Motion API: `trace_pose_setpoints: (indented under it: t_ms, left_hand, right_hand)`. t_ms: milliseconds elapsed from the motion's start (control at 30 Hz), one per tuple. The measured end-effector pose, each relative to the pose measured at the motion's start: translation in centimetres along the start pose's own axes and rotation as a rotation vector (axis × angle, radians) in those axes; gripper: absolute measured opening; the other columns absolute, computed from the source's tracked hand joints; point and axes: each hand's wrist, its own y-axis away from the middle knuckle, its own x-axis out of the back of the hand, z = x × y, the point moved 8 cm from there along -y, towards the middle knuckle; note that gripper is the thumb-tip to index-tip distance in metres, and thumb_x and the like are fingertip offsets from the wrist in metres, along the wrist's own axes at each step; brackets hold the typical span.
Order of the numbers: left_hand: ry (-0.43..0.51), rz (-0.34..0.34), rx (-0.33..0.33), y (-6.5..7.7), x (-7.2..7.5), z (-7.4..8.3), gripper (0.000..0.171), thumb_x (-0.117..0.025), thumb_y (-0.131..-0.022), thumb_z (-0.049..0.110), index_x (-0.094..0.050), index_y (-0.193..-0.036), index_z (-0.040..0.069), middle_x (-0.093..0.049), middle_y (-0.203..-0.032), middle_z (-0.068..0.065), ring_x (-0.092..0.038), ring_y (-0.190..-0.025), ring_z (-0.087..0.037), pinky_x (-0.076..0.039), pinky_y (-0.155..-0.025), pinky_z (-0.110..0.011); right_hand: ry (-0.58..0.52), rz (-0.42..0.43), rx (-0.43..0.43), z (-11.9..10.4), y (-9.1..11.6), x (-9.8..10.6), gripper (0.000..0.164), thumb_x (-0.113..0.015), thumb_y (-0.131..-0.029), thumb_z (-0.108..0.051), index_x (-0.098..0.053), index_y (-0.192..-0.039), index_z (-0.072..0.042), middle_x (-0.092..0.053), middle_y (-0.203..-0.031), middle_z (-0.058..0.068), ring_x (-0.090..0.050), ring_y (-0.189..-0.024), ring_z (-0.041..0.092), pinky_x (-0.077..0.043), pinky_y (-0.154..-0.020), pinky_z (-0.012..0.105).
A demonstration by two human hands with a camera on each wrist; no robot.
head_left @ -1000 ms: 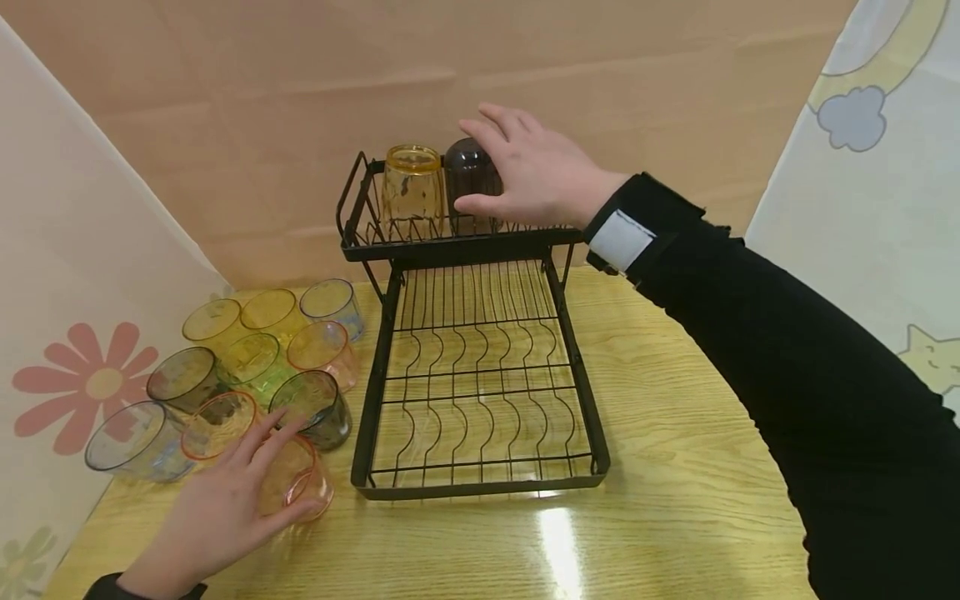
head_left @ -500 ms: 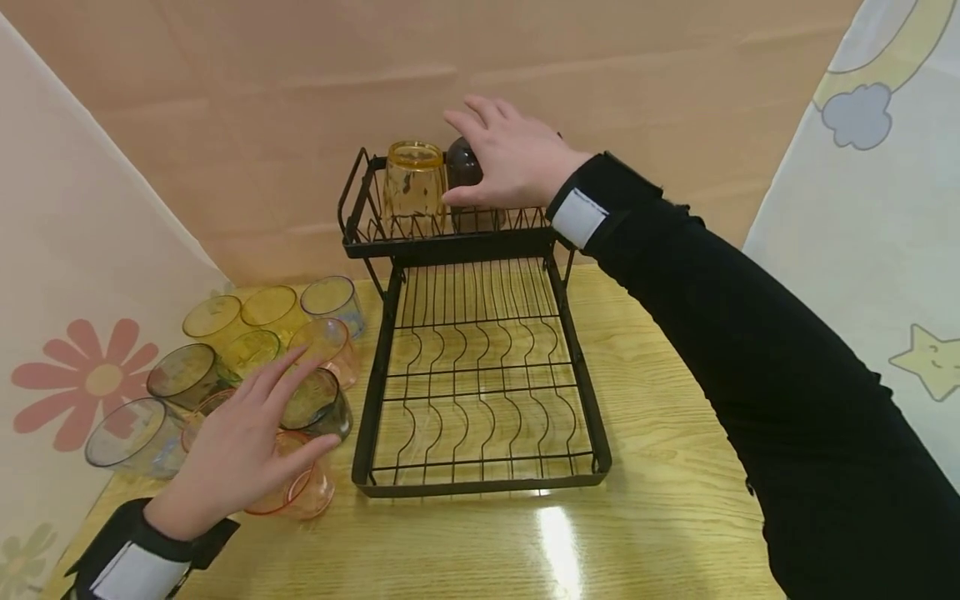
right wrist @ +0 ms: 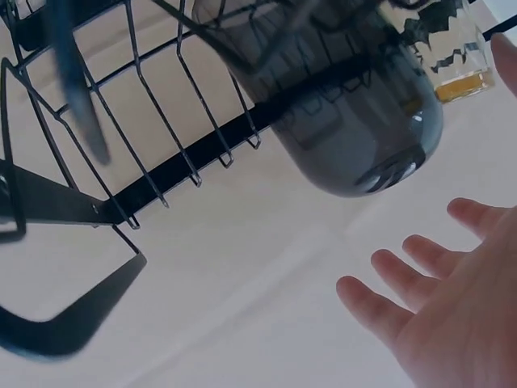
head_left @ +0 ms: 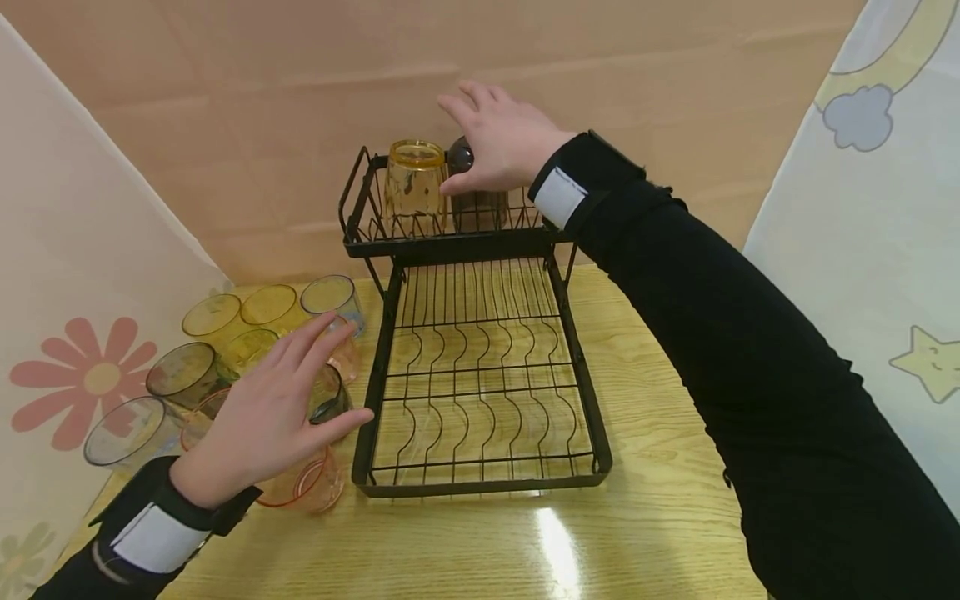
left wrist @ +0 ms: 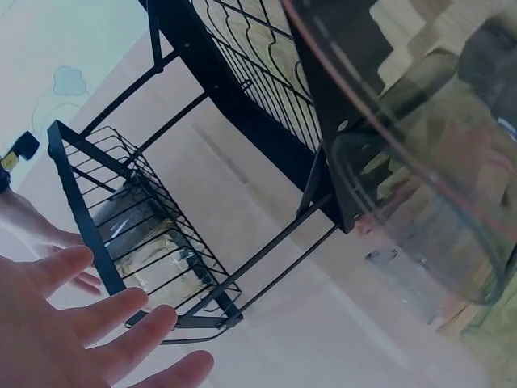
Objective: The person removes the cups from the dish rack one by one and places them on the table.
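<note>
My right hand (head_left: 498,137) hovers over the top tier of a black two-tier dish rack (head_left: 480,483), fingers spread. Just beneath it a dark grey glass (right wrist: 355,129) stands upside down, partly hidden by the hand in the head view; the right wrist view shows the fingertips (right wrist: 355,299) apart from it. An upturned amber glass (head_left: 415,183) is beside it on the left. My left hand (head_left: 270,408), empty with fingers extended, is above the front glasses left of the rack. It covers parts of a pink glass with an orange rim (head_left: 322,483) and a smoky glass (head_left: 333,396).
Several upright coloured glasses crowd the table's left side, among them a yellow one (head_left: 270,308), a blue-rimmed one (head_left: 330,296) and a clear one (head_left: 127,433). The rack's lower tier has wavy wire dividers (head_left: 480,358). Cloth panels enclose the back and sides.
My right hand has risen and shifted slightly left over the dark glass. The left hand has moved up and right from the orange-rimmed glass toward the rack's edge.
</note>
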Motion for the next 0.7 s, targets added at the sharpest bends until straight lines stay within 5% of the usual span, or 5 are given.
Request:
trace_pose_setpoints:
  t_ms: [200,367,533,700]
  left_hand:
    - [-0.013,-0.023,-0.021,-1.3,0.7,1.1,0.087,-0.063,-0.084,0.063,-0.035,-0.150,0.014,-0.031,-0.153,-0.014,-0.043,-0.125,-0.039,-0.048,-0.053,-0.038]
    - [-0.002,-0.014,-0.084,-3.0,0.5,2.6,0.089,-0.058,-0.085,0.067,-0.033,-0.151,0.013,-0.030,-0.153,-0.015,-0.042,-0.126,-0.039,-0.051,-0.069,-0.047]
    - [0.021,-0.019,-0.124,-4.8,-0.3,3.8,0.090,-0.054,-0.085,0.071,-0.031,-0.152,0.014,-0.028,-0.154,-0.015,-0.039,-0.130,-0.039,-0.043,-0.091,-0.059]
    - [0.034,-0.028,-0.153,-6.1,-1.0,5.0,0.090,-0.052,-0.085,0.072,-0.032,-0.152,0.015,-0.027,-0.155,-0.014,-0.039,-0.131,-0.037,-0.048,-0.084,-0.056]
  right_hand:
    - [-0.006,-0.029,-0.039,0.6,-0.7,-0.2,0.106,-0.058,-0.087,-0.064,0.004,-0.157,-0.014,0.008,-0.160,0.017,0.002,-0.146,0.035,-0.019,-0.112,0.054]
    - [-0.023,-0.037,-0.064,0.6,-1.0,-0.5,0.105,-0.060,-0.087,-0.060,0.003,-0.157,-0.014,0.006,-0.160,0.018,0.001,-0.146,0.037,-0.020,-0.112,0.054]
    - [-0.005,-0.064,-0.068,0.2,-1.5,-1.4,0.105,-0.060,-0.087,-0.060,0.003,-0.157,-0.014,0.004,-0.160,0.019,-0.002,-0.145,0.038,-0.023,-0.112,0.053]
    - [-0.003,-0.078,-0.073,-0.1,-1.8,-2.0,0.103,-0.061,-0.088,-0.057,0.002,-0.157,-0.014,-0.001,-0.160,0.020,-0.005,-0.145,0.039,-0.026,-0.110,0.053]
